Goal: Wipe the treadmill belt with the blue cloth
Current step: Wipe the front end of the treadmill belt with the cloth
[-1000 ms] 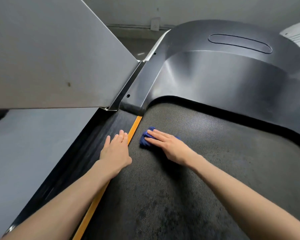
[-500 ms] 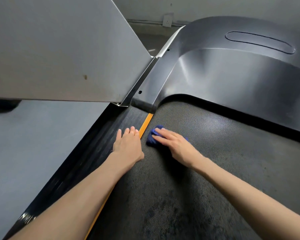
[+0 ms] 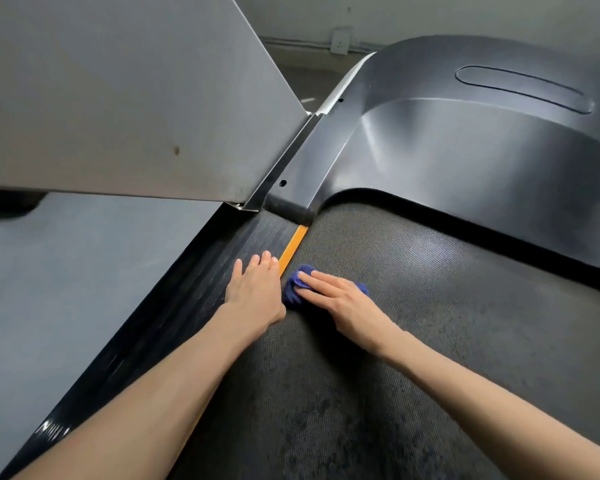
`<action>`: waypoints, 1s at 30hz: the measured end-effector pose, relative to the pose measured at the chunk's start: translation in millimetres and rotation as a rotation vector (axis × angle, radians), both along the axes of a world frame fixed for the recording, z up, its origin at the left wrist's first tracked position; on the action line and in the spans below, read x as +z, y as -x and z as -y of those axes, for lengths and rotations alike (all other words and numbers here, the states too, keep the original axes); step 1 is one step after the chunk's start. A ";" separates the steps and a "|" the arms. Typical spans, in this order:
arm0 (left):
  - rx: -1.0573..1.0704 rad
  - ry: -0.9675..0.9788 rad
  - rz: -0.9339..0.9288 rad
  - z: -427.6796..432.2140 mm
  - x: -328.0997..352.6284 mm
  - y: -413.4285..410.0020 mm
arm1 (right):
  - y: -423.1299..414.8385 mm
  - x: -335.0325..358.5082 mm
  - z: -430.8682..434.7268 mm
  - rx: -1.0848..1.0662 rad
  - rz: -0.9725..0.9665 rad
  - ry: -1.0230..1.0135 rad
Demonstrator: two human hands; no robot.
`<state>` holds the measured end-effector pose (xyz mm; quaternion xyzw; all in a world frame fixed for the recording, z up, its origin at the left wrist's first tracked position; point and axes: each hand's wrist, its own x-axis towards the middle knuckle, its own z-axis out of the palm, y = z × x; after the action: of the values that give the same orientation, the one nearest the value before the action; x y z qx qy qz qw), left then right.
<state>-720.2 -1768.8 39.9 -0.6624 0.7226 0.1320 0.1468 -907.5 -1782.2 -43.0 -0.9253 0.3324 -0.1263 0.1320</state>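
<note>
The dark textured treadmill belt (image 3: 430,306) fills the lower right of the head view. A crumpled blue cloth (image 3: 293,292) lies on the belt at its left edge, beside the orange strip (image 3: 293,245). My right hand (image 3: 340,303) lies flat on the cloth and presses it down, so most of the cloth is hidden under the fingers. My left hand (image 3: 255,292) rests flat on the ribbed black side rail (image 3: 201,289), fingers together, its edge over the orange strip, holding nothing.
The glossy dark motor cover (image 3: 465,143) rises at the belt's front end. A grey slanted upright panel (image 3: 118,98) stands over the left side. Grey floor (image 3: 66,289) lies left of the rail, and a wall socket (image 3: 340,41) is at the back.
The cloth and my right hand have barely shifted on the belt's left edge. My left hand has slid slightly closer to the cloth. The view has moved a little to the left.
</note>
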 end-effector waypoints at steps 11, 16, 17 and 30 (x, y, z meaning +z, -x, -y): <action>0.030 -0.010 -0.009 6.2 2.2 0.4 | -29.0 -13.6 -2.4 -0.405 0.216 -0.170; -0.016 0.019 0.007 -0.4 -0.3 -2.3 | 12.1 -0.1 -32.6 -0.077 0.108 -0.071; -0.023 0.014 0.016 0.0 1.1 -2.9 | 20.8 -1.9 -14.3 -0.156 0.131 -0.074; -0.042 -0.023 0.072 6.9 4.4 3.3 | 6.9 7.7 -73.0 -0.073 0.177 -0.191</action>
<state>-723.6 -1775.7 44.2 -0.6496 0.7291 0.1134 0.1833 -914.4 -1709.2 -35.2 -0.8810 0.3635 -0.1800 0.2435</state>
